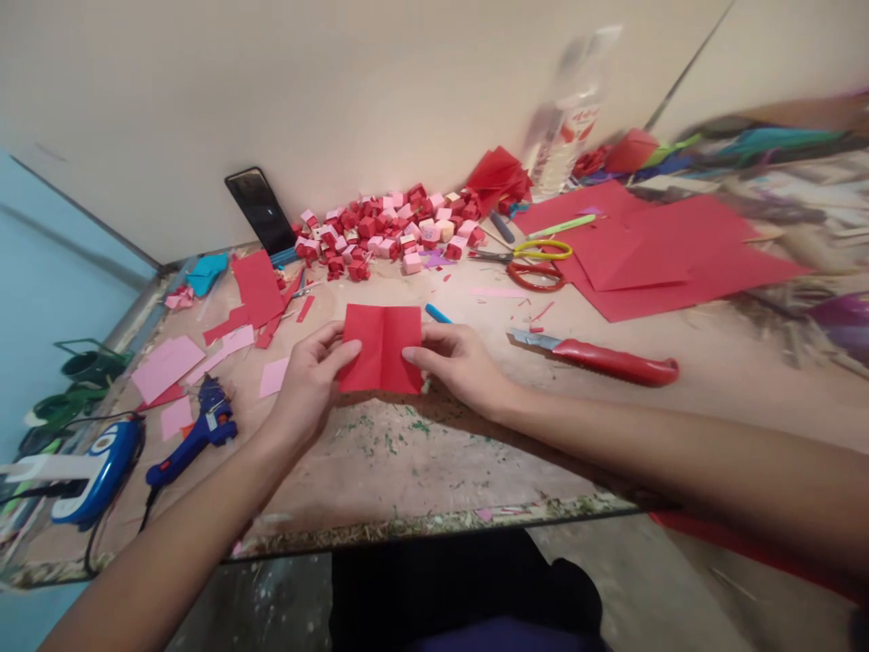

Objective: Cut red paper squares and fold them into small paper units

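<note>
A square of red paper point(381, 349) with a crease down its middle is held up above the table between both hands. My left hand point(313, 367) pinches its left edge, thumb on the front and fingers behind. At the right edge, my right hand point(458, 362) grips it the same way. Just behind my right hand lies a blue pen-like stick point(438, 313), partly hidden. A knife with a red handle point(615, 360) rests to the right. Scissors point(536, 258) with a yellow and a red loop lie farther back.
Small red and pink paper cubes point(386, 231) are heaped against the wall, beside a leaning phone point(262, 208). Large red sheets point(665, 244) and a plastic bottle point(567, 127) are at the back right. A blue glue gun point(196, 435) and pink paper pieces point(167, 367) lie left.
</note>
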`<action>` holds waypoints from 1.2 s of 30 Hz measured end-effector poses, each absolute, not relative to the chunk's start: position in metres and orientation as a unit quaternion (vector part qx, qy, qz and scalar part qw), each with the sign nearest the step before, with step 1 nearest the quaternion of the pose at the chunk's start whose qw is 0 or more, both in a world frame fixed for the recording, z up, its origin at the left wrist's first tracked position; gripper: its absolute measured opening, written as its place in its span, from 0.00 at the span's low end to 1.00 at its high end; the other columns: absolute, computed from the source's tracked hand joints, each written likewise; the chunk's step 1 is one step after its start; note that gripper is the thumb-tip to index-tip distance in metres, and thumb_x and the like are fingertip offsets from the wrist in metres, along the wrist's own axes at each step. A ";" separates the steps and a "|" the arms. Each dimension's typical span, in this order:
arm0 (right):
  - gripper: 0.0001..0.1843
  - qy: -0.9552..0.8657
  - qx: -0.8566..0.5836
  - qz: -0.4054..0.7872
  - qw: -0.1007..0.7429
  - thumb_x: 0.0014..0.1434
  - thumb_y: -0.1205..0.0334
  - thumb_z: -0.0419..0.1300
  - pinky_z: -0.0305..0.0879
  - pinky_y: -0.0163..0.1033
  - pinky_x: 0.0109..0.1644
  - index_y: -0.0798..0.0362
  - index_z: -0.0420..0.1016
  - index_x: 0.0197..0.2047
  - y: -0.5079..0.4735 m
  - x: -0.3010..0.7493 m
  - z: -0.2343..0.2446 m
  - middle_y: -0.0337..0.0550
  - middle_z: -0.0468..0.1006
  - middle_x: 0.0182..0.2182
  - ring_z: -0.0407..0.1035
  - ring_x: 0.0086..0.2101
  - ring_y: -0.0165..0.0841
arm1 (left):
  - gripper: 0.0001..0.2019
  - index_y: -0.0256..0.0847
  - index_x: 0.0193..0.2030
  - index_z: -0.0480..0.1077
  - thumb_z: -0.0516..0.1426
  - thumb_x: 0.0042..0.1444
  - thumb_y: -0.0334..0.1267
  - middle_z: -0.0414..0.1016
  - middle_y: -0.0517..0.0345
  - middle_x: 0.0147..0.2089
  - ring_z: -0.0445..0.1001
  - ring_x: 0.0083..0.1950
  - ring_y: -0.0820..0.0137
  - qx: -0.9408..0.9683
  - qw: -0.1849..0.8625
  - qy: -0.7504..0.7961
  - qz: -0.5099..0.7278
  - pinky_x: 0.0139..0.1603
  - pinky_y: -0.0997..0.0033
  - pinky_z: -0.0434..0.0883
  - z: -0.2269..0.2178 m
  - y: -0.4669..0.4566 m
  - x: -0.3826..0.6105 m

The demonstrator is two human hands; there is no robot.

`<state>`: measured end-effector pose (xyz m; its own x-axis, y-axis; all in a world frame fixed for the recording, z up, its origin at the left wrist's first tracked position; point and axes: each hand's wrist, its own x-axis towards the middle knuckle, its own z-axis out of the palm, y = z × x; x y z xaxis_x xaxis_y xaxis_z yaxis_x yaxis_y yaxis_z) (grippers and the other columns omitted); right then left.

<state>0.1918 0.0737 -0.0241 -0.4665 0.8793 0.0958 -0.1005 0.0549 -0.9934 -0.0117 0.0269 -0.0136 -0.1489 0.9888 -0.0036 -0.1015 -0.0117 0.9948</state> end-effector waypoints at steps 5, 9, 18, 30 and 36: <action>0.10 -0.584 -0.291 0.629 0.423 0.60 0.57 0.70 0.74 0.47 0.52 0.53 0.85 0.41 0.076 0.190 -0.026 0.45 0.86 0.40 0.77 0.45 0.40 | 0.18 0.39 0.48 0.84 0.74 0.52 0.42 0.87 0.48 0.49 0.85 0.46 0.59 0.489 0.462 0.494 0.550 0.49 0.63 0.82 -0.007 0.025 -0.010; 0.12 -0.568 -0.309 0.639 0.417 0.60 0.57 0.70 0.75 0.50 0.53 0.55 0.87 0.43 0.078 0.189 -0.029 0.47 0.87 0.39 0.78 0.42 0.41 | 0.16 0.39 0.47 0.84 0.74 0.53 0.41 0.88 0.48 0.47 0.85 0.47 0.60 0.494 0.442 0.498 0.559 0.51 0.63 0.81 -0.009 0.026 -0.010; 0.10 -0.568 -0.309 0.645 0.407 0.57 0.59 0.71 0.74 0.44 0.46 0.56 0.88 0.40 0.077 0.189 -0.026 0.44 0.86 0.34 0.77 0.38 0.37 | 0.19 0.38 0.46 0.84 0.76 0.49 0.41 0.88 0.47 0.49 0.85 0.45 0.59 0.467 0.491 0.475 0.561 0.49 0.62 0.82 -0.011 0.028 -0.012; 0.10 -0.511 -0.323 0.688 0.401 0.55 0.67 0.70 0.65 0.38 0.32 0.54 0.89 0.41 0.076 0.190 -0.022 0.40 0.81 0.27 0.70 0.29 0.31 | 0.10 0.42 0.40 0.85 0.73 0.49 0.34 0.87 0.53 0.46 0.83 0.47 0.62 0.466 0.469 0.474 0.582 0.51 0.66 0.79 -0.011 0.029 -0.015; 0.17 -0.461 -0.333 0.722 0.394 0.44 0.69 0.64 0.48 0.36 0.22 0.58 0.89 0.37 0.079 0.191 -0.022 0.38 0.71 0.17 0.57 0.20 0.28 | 0.09 0.43 0.27 0.81 0.61 0.52 0.28 0.86 0.55 0.46 0.81 0.51 0.64 0.448 0.431 0.505 0.599 0.45 0.71 0.75 -0.007 0.030 -0.021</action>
